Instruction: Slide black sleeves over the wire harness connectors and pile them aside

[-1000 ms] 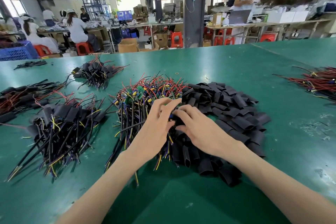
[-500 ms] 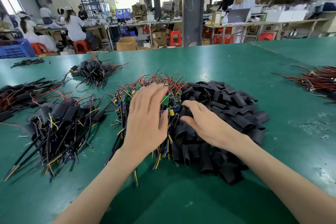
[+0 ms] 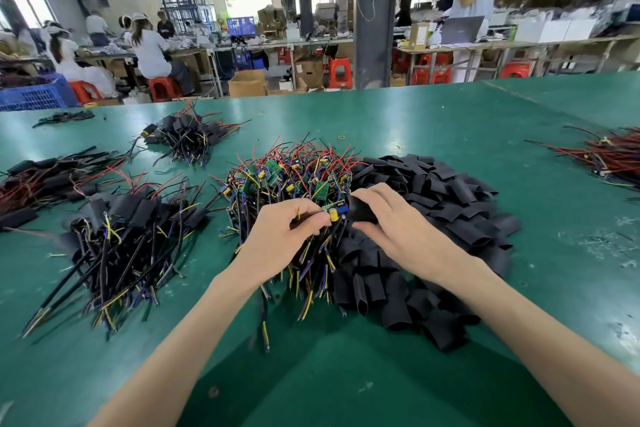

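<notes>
A heap of bare wire harnesses (image 3: 294, 177) with small green boards and red, yellow and black wires lies mid-table. Beside it on the right spreads a pile of flat black sleeves (image 3: 443, 204). My left hand (image 3: 277, 243) pinches one harness (image 3: 334, 211) by its wires, its green board and yellow capacitor pointing right. My right hand (image 3: 398, 232) holds one black sleeve (image 3: 360, 210) with its mouth right at the board's end. Sleeved harnesses (image 3: 117, 236) are piled to the left.
More sleeved bundles lie at the far left (image 3: 45, 180) and behind (image 3: 187, 135). Red-wired harnesses (image 3: 606, 156) sit at the right edge. The green table (image 3: 346, 374) stretches toward me. People work at benches beyond the table.
My left hand, flat on the harness heap before, now pinches a single harness lifted from it. My right hand has picked one sleeve from the pile and brought it to the board.
</notes>
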The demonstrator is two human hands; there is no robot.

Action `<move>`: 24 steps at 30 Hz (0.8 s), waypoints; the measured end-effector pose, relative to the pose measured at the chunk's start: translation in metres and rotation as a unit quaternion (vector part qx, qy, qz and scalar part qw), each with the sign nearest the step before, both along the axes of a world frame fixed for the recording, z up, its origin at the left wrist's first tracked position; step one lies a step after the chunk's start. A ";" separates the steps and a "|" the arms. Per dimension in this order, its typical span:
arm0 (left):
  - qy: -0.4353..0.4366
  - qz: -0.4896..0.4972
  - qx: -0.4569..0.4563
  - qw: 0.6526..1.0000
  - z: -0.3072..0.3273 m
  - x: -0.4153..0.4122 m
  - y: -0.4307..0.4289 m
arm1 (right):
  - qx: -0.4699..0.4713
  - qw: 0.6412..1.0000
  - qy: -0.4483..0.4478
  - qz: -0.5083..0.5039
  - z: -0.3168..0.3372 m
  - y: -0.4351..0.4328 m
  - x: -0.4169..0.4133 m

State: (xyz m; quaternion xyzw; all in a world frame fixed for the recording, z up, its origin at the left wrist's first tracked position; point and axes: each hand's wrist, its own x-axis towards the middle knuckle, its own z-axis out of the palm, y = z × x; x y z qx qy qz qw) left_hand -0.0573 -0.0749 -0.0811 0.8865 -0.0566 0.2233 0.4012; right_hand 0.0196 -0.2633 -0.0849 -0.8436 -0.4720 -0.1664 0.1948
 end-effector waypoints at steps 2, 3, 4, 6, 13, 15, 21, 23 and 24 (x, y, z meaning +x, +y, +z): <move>0.005 0.000 -0.002 1.000 0.000 0.000 0.000 | -0.002 1.000 -0.006 0.007 0.000 -0.001 0.000; 0.006 -0.002 -0.003 1.000 0.000 -0.001 0.000 | -0.001 1.000 -0.006 0.010 0.000 -0.001 0.000; 0.008 -0.005 -0.003 1.000 0.000 -0.001 0.000 | 0.000 1.000 -0.008 0.014 0.000 -0.002 0.001; 0.016 -0.009 0.011 1.000 0.001 -0.001 0.003 | 0.003 1.000 -0.016 0.020 0.000 -0.003 0.003; 0.017 0.017 0.178 0.984 -0.003 0.002 0.010 | 0.001 0.998 0.026 0.061 -0.003 -0.002 0.006; 0.009 0.016 0.208 0.978 -0.004 0.003 0.008 | 0.002 0.996 0.031 0.084 -0.004 0.000 0.005; -0.006 0.041 0.212 0.976 -0.007 0.006 0.008 | 0.012 0.995 0.010 0.095 -0.008 0.004 0.001; -0.009 0.048 0.207 0.977 -0.008 0.008 0.008 | 0.015 0.995 0.017 0.094 -0.009 0.004 0.001; -0.013 0.049 0.208 0.977 -0.007 0.008 0.008 | 0.019 0.995 0.028 0.093 -0.009 0.005 0.001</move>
